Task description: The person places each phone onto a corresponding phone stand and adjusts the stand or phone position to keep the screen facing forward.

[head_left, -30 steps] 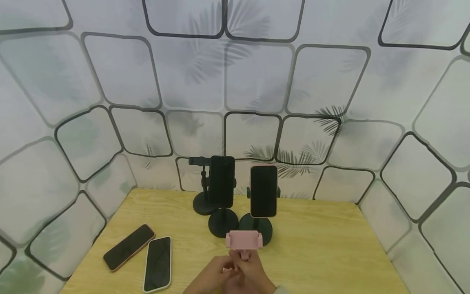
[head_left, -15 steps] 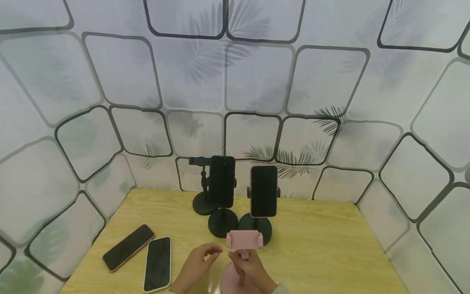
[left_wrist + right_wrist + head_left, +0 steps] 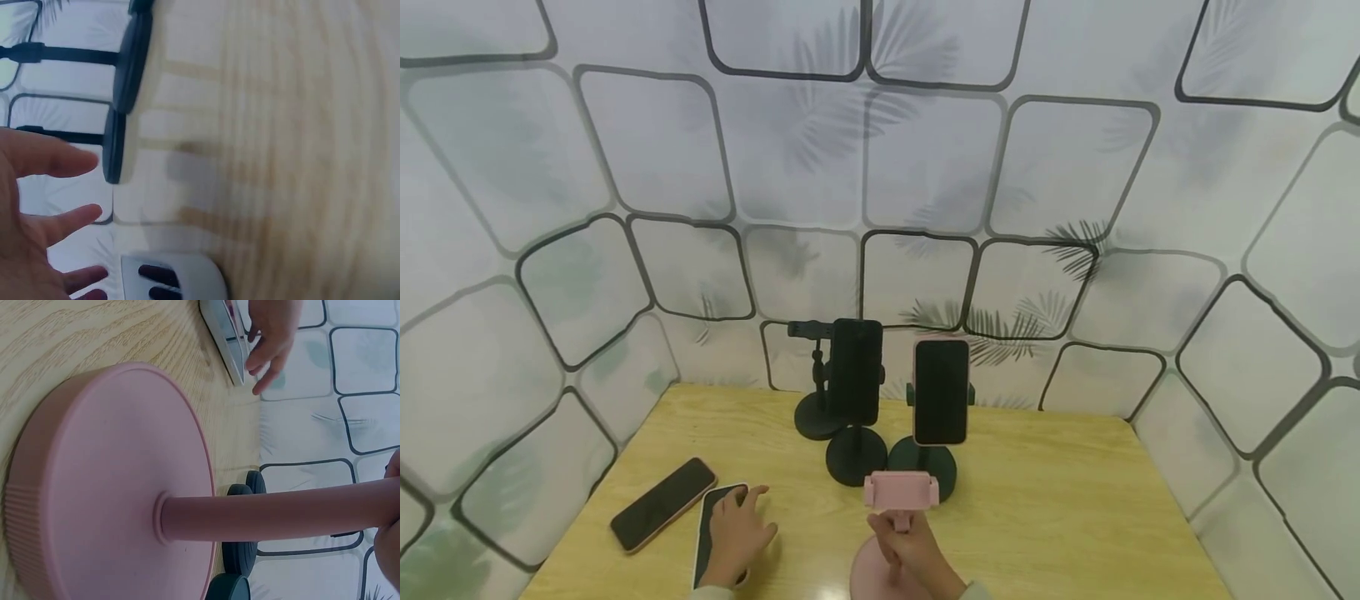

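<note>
My right hand (image 3: 917, 552) grips the upright pole of a pink phone stand (image 3: 901, 490), just below its empty clamp. In the right wrist view the stand's round base (image 3: 125, 475) sits flat on the wooden table. My left hand (image 3: 737, 537) is over a white-cased phone (image 3: 703, 546) lying face up, its fingers spread and relaxed. The left wrist view has the fingers of that hand (image 3: 25, 219) apart from the phone's white edge (image 3: 209, 278), with nothing held. Part of the phone is hidden under the hand in the head view.
A second phone (image 3: 662, 506) lies slantwise at the left. Toward the back, a black stand (image 3: 856, 457) and a dark green stand (image 3: 922, 458) each hold an upright phone. Behind them is another black stand (image 3: 815, 415). A patterned curtain (image 3: 925, 167) surrounds the table.
My left hand has left the pink stand's pole and moved left to above the white-cased phone. My right hand keeps its grip on the pole, and the stand stays in place.
</note>
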{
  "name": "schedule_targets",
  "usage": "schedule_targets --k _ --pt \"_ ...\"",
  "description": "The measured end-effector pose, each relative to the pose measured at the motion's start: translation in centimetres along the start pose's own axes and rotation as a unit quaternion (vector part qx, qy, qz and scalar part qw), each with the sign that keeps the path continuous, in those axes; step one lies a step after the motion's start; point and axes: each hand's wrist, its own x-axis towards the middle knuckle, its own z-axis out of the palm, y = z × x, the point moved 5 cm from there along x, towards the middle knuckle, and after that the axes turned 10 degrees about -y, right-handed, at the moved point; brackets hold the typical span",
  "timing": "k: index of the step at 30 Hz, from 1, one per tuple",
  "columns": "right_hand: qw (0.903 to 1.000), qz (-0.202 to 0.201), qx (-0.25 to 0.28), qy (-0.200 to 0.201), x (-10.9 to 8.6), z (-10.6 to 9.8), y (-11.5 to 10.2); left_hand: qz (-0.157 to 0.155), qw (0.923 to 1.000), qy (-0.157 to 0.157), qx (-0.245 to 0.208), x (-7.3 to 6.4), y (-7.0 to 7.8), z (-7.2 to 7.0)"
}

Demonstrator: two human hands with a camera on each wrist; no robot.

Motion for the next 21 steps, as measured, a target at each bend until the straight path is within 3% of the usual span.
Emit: schedule_targets --k 5,9,17,21 --pt "0.9998 0.019 0.001 0.003 0.1 0.2 0.0 -0.027 0.998 -0.057 -0.002 -0.4 -1.5 0.2" --pt "0.9996 0.027 -0.009 0.006 0.1 0.2 0.0 -0.042 0.9962 -0.076 -0.002 -0.7 -2.3 0.1" --pt "0.9998 0.015 -0.01 0.0 0.2 0.3 -0.1 -0.111 0.9911 -0.073 0.009 -1.0 -3.6 0.1" --pt "0.9999 0.007 -0.011 -0.002 0.2 0.4 -0.2 -0.126 0.9901 -0.06 0.013 -1.0 -3.8 0.1"
